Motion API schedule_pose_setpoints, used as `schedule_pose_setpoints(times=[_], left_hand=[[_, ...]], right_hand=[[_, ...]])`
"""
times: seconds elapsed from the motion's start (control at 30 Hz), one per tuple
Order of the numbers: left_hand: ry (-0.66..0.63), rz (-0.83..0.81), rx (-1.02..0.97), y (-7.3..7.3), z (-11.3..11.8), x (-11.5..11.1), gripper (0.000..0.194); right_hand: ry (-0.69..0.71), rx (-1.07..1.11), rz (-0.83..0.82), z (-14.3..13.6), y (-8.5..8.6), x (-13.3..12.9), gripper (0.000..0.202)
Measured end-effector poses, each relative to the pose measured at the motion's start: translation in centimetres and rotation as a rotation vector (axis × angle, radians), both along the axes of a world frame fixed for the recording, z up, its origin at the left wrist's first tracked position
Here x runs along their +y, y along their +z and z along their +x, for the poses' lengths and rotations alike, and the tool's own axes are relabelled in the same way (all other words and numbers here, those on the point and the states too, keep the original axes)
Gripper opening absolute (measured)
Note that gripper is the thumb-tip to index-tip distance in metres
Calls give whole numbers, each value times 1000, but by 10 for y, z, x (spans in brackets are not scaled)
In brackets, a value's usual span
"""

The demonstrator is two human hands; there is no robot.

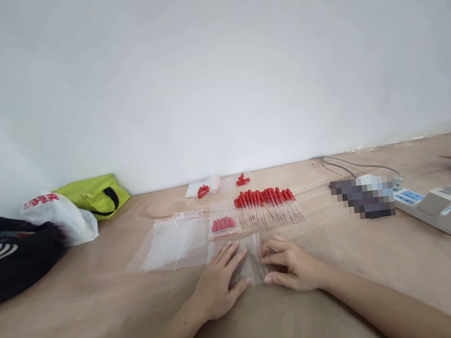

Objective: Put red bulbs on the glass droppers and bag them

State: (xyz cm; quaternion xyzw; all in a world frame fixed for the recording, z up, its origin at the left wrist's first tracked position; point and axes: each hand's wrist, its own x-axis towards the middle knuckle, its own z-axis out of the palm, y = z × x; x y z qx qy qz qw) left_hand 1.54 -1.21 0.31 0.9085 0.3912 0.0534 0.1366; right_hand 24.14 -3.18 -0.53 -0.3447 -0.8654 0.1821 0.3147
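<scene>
A clear zip bag (251, 267) lies flat at the front middle, its zip edge to the right. My left hand (222, 283) rests on its left part, fingers spread. At the zip edge is my right hand (290, 265), fingers bent and apart, fingertips touching the edge. Just behind lies a small bag (223, 224) holding several red-capped pieces. To its right, a row of red-topped droppers (264, 197) with thin clear stems lies on the surface. A pile of clear bags (172, 243) is to the left of the small bag.
Two small groups of red pieces (203, 191) (242, 179) lie on bags near the wall. At left are a black bag (15, 260), a white bag (61, 219) and a green bag (97, 195). At right are a blurred dark object (361, 199) and a power strip (436, 214) with cables.
</scene>
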Motion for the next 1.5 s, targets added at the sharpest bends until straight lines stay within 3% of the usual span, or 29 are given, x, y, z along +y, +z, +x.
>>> schedule_pose_setpoints(times=[0.2,0.33,0.53,0.63,0.8,0.9,1.03,1.3,1.5], left_hand=[[11,-16,-34,1,0,0,54],[22,-57,-103,3,-6,3,53],[12,-114,-112,8,-14,6,48],[12,-104,-124,8,-13,6,48],[17,-98,-129,7,-10,6,46],[15,-91,-142,6,-10,6,45],[9,-89,-147,4,-11,7,45],[8,-85,-179,3,-11,6,43],[13,-85,-174,6,-10,5,42]], right_hand=[[178,-156,-46,0,-1,1,52],[177,-171,-104,8,0,5,42],[106,36,-282,22,-3,13,31],[-84,138,-285,24,-7,25,28],[-853,144,-127,31,-5,69,21],[-1090,61,-124,35,-2,96,17],[-1160,51,-159,33,-3,115,17],[-1197,113,-262,25,-1,118,17],[-1043,335,-260,35,6,112,25]])
